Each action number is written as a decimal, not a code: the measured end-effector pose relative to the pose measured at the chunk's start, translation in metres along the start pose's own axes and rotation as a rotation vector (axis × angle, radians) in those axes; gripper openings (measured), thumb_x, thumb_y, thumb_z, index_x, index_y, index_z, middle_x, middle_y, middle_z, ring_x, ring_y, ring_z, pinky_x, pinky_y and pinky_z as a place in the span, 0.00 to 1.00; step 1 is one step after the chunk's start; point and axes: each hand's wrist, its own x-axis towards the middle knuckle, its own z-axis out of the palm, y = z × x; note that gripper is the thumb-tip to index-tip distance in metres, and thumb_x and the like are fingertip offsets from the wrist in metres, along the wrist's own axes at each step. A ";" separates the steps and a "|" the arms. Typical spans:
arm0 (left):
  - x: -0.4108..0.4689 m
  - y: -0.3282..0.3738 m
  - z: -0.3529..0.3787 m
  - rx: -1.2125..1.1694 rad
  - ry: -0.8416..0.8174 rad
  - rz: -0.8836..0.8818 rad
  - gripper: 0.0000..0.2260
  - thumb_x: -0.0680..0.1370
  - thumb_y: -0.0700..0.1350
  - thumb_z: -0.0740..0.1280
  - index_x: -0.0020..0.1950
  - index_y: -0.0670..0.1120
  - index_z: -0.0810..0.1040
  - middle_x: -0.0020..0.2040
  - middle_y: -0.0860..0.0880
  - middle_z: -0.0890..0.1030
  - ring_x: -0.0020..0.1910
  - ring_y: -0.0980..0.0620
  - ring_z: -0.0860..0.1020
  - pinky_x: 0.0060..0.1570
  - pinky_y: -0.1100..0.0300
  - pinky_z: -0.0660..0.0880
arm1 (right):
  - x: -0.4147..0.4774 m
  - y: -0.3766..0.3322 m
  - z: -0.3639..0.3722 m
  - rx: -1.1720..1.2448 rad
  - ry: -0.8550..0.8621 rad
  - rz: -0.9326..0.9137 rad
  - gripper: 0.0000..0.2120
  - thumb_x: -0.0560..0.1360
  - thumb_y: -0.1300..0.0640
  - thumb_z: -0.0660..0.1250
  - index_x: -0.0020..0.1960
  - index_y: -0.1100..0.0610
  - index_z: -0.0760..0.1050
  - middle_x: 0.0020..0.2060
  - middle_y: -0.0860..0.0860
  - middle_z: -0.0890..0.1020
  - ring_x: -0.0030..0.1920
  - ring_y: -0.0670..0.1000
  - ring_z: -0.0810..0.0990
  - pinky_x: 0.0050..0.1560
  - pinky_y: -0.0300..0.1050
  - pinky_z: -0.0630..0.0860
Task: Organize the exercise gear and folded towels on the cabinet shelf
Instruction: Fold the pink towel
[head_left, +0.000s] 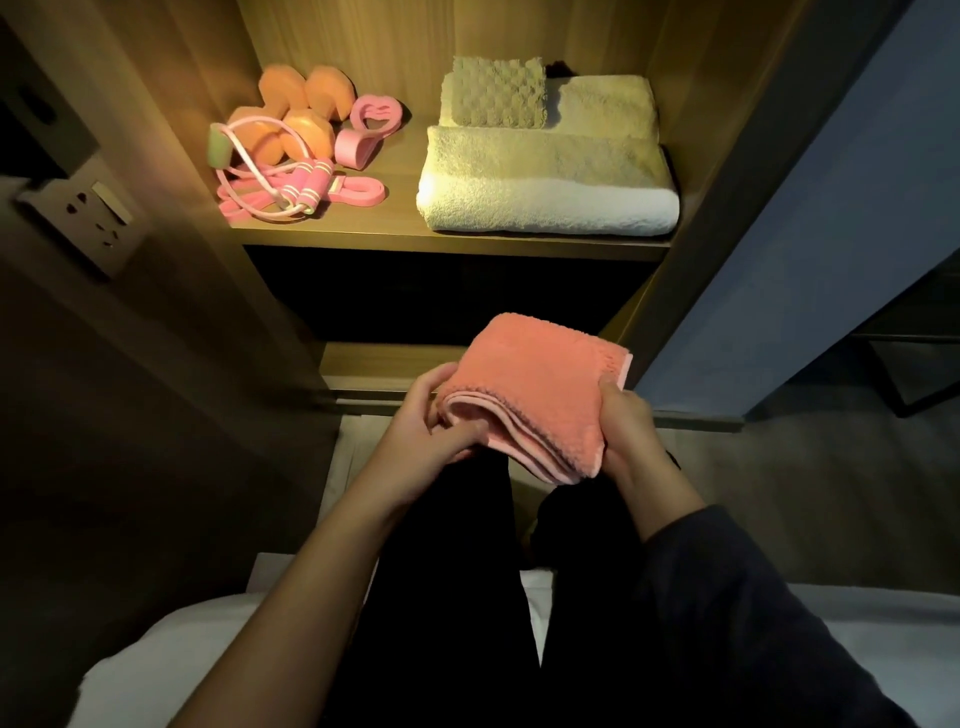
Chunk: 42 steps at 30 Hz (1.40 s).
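**Head view: pink towel held below the shelf**

I see a folded pink towel (535, 395) held in both hands, in front of the cabinet and well below the lit shelf (405, 240). It touches no shelf.

Left hand (431, 421): grip closed on the towel's near left edge, thumb on the stacked folds, fingers curled under.

Right hand (628, 431): grip closed on the near right corner, thumb on top. A dark sleeve covers that forearm; the left forearm is bare.

Shelf, left half: two orange dumbbells (291, 119) at the back. In front of them lies a pink skipping rope (306, 193) in a loose heap, touching a flat pink band (363, 192). A pink heart-shaped ring (371, 117) stands just right of the dumbbells.

Shelf, right half: a large white towel (545, 187) is folded along the front edge. Behind it a small waffle-textured towel (496, 93) lies on another folded towel (608, 106).

A wall socket (88, 208) sits on the panel at left. A white bed (156, 665) edge shows at the bottom.
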 end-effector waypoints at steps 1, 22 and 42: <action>0.000 -0.002 0.002 0.084 0.096 -0.007 0.29 0.73 0.40 0.74 0.70 0.53 0.67 0.60 0.51 0.77 0.52 0.56 0.79 0.47 0.62 0.77 | -0.001 0.002 0.003 -0.002 -0.014 -0.002 0.19 0.84 0.49 0.55 0.69 0.60 0.67 0.48 0.54 0.78 0.45 0.54 0.78 0.42 0.49 0.78; -0.025 -0.030 -0.027 0.549 0.226 0.190 0.17 0.76 0.43 0.71 0.59 0.57 0.70 0.54 0.58 0.77 0.50 0.56 0.78 0.49 0.56 0.80 | -0.004 0.011 0.003 -0.197 0.011 -0.171 0.18 0.84 0.48 0.54 0.67 0.60 0.67 0.56 0.56 0.76 0.52 0.55 0.77 0.49 0.51 0.76; -0.071 -0.041 0.001 1.413 -0.029 0.621 0.27 0.74 0.43 0.70 0.72 0.41 0.69 0.69 0.42 0.72 0.68 0.45 0.70 0.67 0.52 0.68 | -0.016 0.001 -0.005 -0.242 -0.020 -0.124 0.20 0.84 0.49 0.54 0.69 0.62 0.66 0.58 0.57 0.76 0.52 0.56 0.76 0.45 0.49 0.75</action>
